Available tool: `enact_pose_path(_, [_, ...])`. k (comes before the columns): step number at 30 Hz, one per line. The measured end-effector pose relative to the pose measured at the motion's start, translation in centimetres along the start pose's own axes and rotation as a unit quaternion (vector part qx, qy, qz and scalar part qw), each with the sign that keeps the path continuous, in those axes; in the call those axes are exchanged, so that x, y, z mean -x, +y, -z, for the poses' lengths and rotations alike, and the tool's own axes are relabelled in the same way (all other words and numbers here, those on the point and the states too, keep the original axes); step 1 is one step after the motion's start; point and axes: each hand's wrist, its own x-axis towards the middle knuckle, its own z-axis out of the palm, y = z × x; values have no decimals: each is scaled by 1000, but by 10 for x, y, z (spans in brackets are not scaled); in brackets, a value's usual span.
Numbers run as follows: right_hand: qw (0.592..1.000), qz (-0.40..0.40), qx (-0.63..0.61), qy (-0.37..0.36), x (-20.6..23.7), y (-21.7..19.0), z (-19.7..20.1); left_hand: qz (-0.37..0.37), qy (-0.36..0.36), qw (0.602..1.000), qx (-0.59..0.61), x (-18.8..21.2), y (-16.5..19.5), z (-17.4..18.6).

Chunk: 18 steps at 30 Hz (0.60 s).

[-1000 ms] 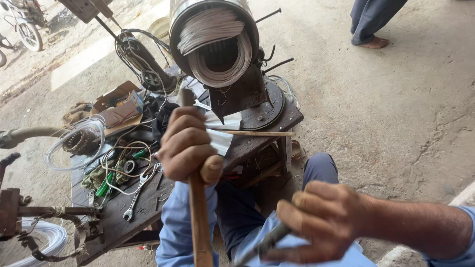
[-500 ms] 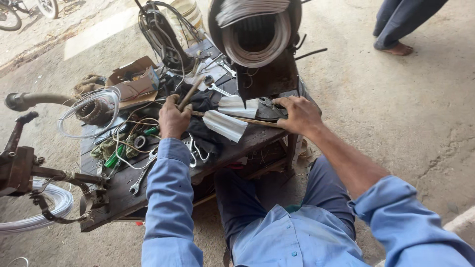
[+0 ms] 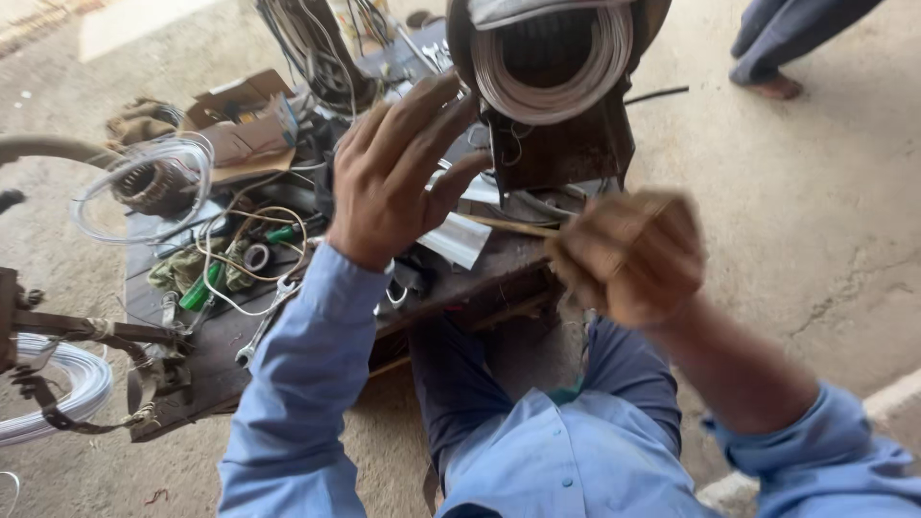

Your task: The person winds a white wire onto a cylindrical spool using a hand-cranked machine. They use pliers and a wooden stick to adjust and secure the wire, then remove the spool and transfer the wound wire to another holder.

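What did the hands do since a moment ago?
Both hands came up off the bench. The left hand let go of the wooden handle and is now open, fingers spread. The right hand lifted into a blurred fist around a thin stick. The motor with its white windings stayed put.

Crowded at left of the dark worktable (image 3: 192,336): clear tubing coil (image 3: 144,187), tangled cords (image 3: 249,254), green-handled screwdriver (image 3: 201,288), wrench (image 3: 264,321) and cardboard box (image 3: 240,120), with little bare room between. Blocked straight ahead by the motor stator (image 3: 556,67) with its white winding, folded white paper (image 3: 456,240) lying at its foot, the left hand (image 3: 398,173) raised open before it and the blurred, closed right hand (image 3: 633,254) just beside a thin stick (image 3: 508,225). Open at right: bare concrete floor (image 3: 787,221), with only another person's leg (image 3: 777,48) far back; more white wire coil (image 3: 48,388) at the table's left end.
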Motion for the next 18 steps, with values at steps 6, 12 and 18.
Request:
enact_pose_path(6, [960, 44, 171, -218, -85, 45, 10, -35, -93, 995, -16, -39, -5, -15])
enact_pose_path(12, [953, 78, 163, -245, -101, 47, 11, -15, -96, 995, -29, -34, -5, -21])
enact_pose_path(18, [962, 54, 164, -210, -87, 49, 4, -4, -36, 999, -2, -30, -4, -33])
